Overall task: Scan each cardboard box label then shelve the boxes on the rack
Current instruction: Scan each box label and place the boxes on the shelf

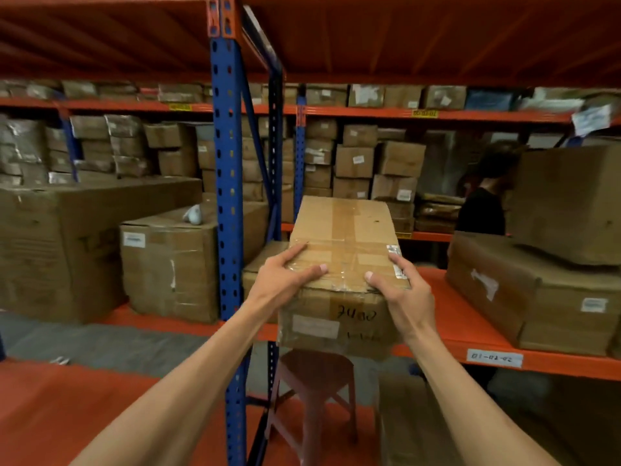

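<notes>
While both arms are stretched forward, the cardboard box [342, 250] is gripped at its near top edge by the two hands. The left hand [285, 275] is laid over the near left corner, thumb across the taped top and fingers curled along the side. The right hand [405, 290] is clamped on the near right corner, thumb on top and fingers down the side, beside a small label. The box is tilted, its far end over the orange shelf [447, 297] of the rack and its near end beyond the shelf edge. A blue upright [228, 196] stands just left of it, and a red stool [314, 375] below. Larger cartons [537, 297] are stacked on the shelf to the right, and a white scanner-like object [194, 214] lies on a carton at left. A person in dark clothing [484, 210] is seen behind the rack.
</notes>
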{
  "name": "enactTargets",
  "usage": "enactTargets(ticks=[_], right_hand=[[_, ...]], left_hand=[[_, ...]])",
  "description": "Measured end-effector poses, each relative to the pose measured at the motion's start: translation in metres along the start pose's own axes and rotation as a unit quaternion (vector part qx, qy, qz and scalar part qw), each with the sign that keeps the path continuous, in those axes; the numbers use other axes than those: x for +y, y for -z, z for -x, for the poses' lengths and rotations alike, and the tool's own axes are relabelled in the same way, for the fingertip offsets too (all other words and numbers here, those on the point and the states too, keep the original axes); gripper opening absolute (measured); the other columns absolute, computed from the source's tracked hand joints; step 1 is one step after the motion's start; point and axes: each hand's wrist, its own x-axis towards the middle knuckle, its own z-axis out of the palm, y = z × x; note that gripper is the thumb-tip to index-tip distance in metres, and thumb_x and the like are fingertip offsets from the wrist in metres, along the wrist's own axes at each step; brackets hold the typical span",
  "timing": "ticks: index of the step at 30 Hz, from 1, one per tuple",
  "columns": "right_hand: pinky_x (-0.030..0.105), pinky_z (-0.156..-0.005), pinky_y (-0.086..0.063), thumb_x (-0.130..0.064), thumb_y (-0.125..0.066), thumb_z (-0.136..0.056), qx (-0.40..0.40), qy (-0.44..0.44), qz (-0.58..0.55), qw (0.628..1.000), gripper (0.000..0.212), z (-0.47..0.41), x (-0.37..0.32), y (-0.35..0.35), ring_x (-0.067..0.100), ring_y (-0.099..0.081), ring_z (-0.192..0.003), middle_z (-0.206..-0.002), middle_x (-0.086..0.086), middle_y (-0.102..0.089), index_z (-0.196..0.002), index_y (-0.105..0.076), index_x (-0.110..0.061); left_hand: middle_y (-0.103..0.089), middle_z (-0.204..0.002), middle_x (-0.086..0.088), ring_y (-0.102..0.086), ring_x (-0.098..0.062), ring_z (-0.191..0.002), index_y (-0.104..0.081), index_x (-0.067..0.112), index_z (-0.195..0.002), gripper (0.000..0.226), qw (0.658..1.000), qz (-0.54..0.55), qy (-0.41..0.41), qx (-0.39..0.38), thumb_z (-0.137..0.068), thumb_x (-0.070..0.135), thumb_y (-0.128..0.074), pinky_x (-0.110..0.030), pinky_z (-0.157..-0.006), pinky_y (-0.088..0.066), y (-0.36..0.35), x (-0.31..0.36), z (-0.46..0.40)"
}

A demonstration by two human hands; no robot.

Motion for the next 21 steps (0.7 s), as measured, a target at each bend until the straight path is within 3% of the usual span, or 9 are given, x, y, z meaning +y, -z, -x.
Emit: enactTargets(ticks=[5,8,14,16,18,19,21], right_hand=[[0.049,-0.103,-0.053,-0.063,-0.079,-0.063,-0.004,-0.009,-0.029,1.0,0.074,-0.079,-0.003,-0.084,0.02,-0.061,-0.121,-0.135,-0.005,-0.064,-0.133,-0.065,-0.044],[0.049,-0.107,-0.049,-0.064,-0.08,-0.06,-0.002,-0.02,-0.034,0.999,0.075,-0.122,0.0,-0.137,0.021,-0.056,-0.128,-0.143,-0.003,-0.061,-0.131,-0.067,-0.045],[0.043,-0.106,-0.048,-0.058,-0.084,-0.066,0.021,-0.05,-0.049,0.997,0.068,-0.19,0.021,-0.223,0.018,-0.053,-0.126,-0.129,-0.011,-0.058,-0.131,-0.07,-0.042],[0.046,-0.107,-0.049,-0.051,-0.085,-0.072,0.036,-0.063,-0.043,0.996,0.057,-0.204,0.032,-0.237,0.022,-0.056,-0.126,-0.131,-0.005,-0.062,-0.127,-0.072,-0.04],[0.046,-0.105,-0.05,-0.055,-0.082,-0.071,0.044,-0.065,-0.026,0.997,0.054,-0.214,0.039,-0.243,0.022,-0.06,-0.122,-0.129,-0.003,-0.067,-0.121,-0.073,-0.041],[0.045,-0.103,-0.051,-0.06,-0.079,-0.069,0.045,-0.059,-0.011,0.997,0.053,-0.217,0.04,-0.245,0.021,-0.061,-0.12,-0.125,-0.004,-0.068,-0.119,-0.073,-0.042],[0.044,-0.101,-0.051,-0.065,-0.074,-0.069,0.06,-0.046,0.012,0.997,0.049,-0.218,0.042,-0.248,0.021,-0.061,-0.118,-0.118,-0.008,-0.07,-0.113,-0.073,-0.044]], left_hand=[[-0.052,-0.138,0.012,-0.054,-0.011,-0.12,-0.053,0.04,-0.143,0.093,1.0,-0.01,-0.016,-0.008,-0.06,0.072,-0.082,-0.029,-0.103,-0.046,0.057,-0.018,-0.094],[-0.052,-0.144,0.007,-0.054,-0.014,-0.125,-0.054,0.04,-0.142,0.094,1.0,-0.028,-0.004,-0.009,-0.058,0.074,-0.082,-0.037,-0.109,-0.046,0.088,-0.036,-0.151],[-0.053,-0.146,0.004,-0.051,-0.016,-0.13,-0.056,0.034,-0.141,0.09,0.998,-0.063,-0.014,-0.014,-0.062,0.072,-0.079,-0.036,-0.11,-0.041,0.128,-0.07,-0.242],[-0.058,-0.138,0.006,-0.056,-0.009,-0.119,-0.06,0.029,-0.139,0.079,0.995,-0.091,-0.028,-0.019,-0.072,0.067,-0.076,-0.025,-0.102,-0.042,0.124,-0.082,-0.26],[-0.071,-0.118,0.005,-0.062,0.003,-0.095,-0.073,0.021,-0.12,0.048,0.989,-0.124,-0.085,0.008,-0.086,0.055,-0.07,-0.02,-0.092,-0.05,0.112,-0.095,-0.27],[-0.075,-0.104,0.003,-0.065,0.0,-0.087,-0.079,0.016,-0.104,0.034,0.982,-0.132,-0.13,0.039,-0.094,0.046,-0.065,-0.027,-0.092,-0.053,0.105,-0.103,-0.272],[-0.076,-0.084,-0.005,-0.071,-0.017,-0.089,-0.079,0.007,-0.08,0.037,0.942,-0.164,-0.26,0.132,-0.101,0.028,-0.057,-0.039,-0.104,-0.048,0.095,-0.119,-0.271]])
